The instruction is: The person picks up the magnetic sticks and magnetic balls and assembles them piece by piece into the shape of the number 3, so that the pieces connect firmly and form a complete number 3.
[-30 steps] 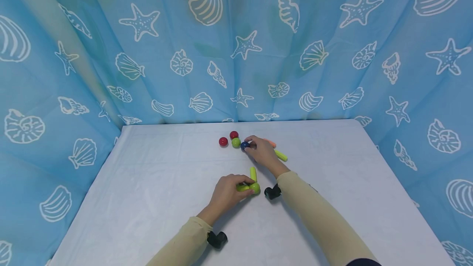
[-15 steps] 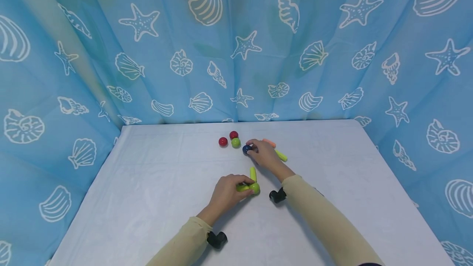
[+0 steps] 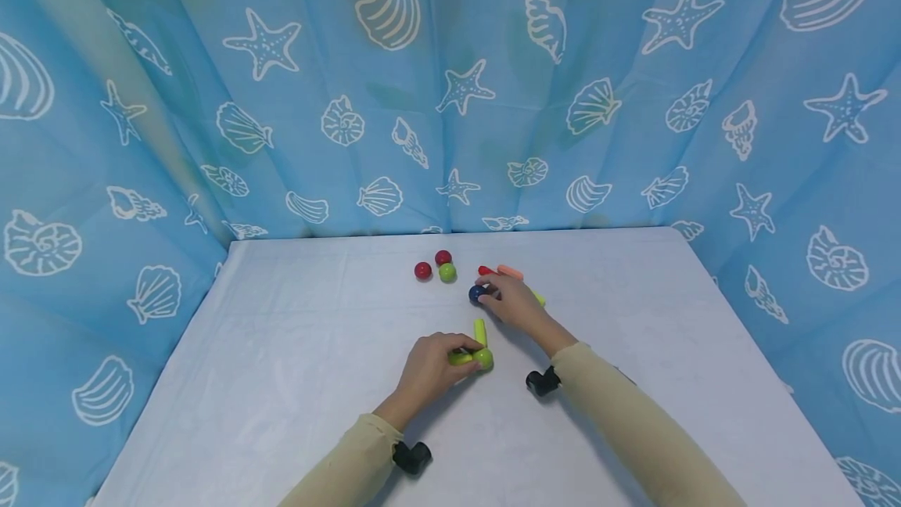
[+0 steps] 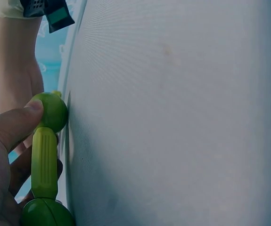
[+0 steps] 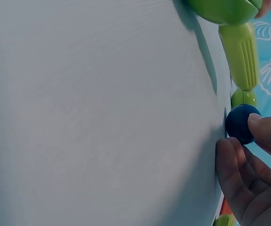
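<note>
My left hand (image 3: 429,366) pinches a joined toy piece: a green ball (image 3: 482,359) with a yellow-green ridged rod (image 3: 480,332) pointing toward the table's far side. A second rod (image 4: 44,162) runs from that ball under my fingers to another green ball (image 4: 48,214), both plain in the left wrist view. My right hand (image 3: 517,303) holds a dark blue ball (image 5: 240,123) between thumb and fingers, close over the white table. In the head view, the blue ball (image 3: 476,293) is just beyond the free end of the upright-pointing rod, apart from it.
Two red balls (image 3: 422,271) and a loose green ball (image 3: 447,272) lie at the far middle. Behind my right hand are a red rod (image 3: 487,271), an orange rod (image 3: 510,271) and a partly hidden yellow-green rod (image 3: 540,298). A blue shell-patterned curtain (image 3: 450,100) surrounds the table.
My right hand has drawn the blue ball away from the loose green ball, nearer and slightly rightward. The red rod has come into sight. My left hand keeps its hold, nearly still.
</note>
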### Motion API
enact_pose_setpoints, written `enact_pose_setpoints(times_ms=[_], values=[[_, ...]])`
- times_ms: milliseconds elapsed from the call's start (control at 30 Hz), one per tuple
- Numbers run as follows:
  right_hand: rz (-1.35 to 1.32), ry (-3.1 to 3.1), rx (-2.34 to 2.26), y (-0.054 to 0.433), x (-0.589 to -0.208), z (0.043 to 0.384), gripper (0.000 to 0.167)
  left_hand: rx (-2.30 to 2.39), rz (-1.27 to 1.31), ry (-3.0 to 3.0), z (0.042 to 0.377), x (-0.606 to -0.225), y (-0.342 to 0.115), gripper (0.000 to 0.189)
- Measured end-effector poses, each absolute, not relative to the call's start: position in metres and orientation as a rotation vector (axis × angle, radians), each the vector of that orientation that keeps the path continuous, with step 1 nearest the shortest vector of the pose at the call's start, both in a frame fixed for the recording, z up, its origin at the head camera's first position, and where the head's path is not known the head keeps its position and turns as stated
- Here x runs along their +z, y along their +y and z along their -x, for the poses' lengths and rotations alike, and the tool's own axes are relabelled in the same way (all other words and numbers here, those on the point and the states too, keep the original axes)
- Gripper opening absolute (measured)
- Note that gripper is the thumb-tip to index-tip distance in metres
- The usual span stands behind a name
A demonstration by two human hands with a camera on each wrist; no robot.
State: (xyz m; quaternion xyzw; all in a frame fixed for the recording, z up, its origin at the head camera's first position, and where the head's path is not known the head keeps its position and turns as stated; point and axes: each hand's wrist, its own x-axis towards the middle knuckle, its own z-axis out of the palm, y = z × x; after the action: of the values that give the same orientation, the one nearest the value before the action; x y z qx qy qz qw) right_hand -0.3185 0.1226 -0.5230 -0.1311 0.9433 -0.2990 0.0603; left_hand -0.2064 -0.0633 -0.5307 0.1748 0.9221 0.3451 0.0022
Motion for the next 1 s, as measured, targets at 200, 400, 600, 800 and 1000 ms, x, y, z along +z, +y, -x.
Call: enact_pose_setpoints(times_ms=[200, 400, 600, 800, 1000], values=[[0.409, 2.844, -0.909, 0.130, -0.524, 0.314, 0.033, 1.103, -0.530, 2.869, 0.206, -0.531, -0.063, 0.027], [0.433, 2.834, -0.851, 0.134, -0.524, 0.308, 0.033, 1.105, -0.519, 2.864, 0.206, -0.531, -0.063, 0.027], [0.451, 2.814, -0.840, 0.137, -0.523, 0.302, 0.032, 1.105, -0.536, 2.870, 0.207, -0.531, -0.064, 0.026], [0.472, 2.809, -0.847, 0.138, -0.523, 0.296, 0.034, 1.098, -0.534, 2.864, 0.207, -0.533, -0.064, 0.028], [0.490, 2.805, -0.872, 0.140, -0.524, 0.293, 0.034, 1.109, -0.524, 2.856, 0.207, -0.533, -0.063, 0.027]])
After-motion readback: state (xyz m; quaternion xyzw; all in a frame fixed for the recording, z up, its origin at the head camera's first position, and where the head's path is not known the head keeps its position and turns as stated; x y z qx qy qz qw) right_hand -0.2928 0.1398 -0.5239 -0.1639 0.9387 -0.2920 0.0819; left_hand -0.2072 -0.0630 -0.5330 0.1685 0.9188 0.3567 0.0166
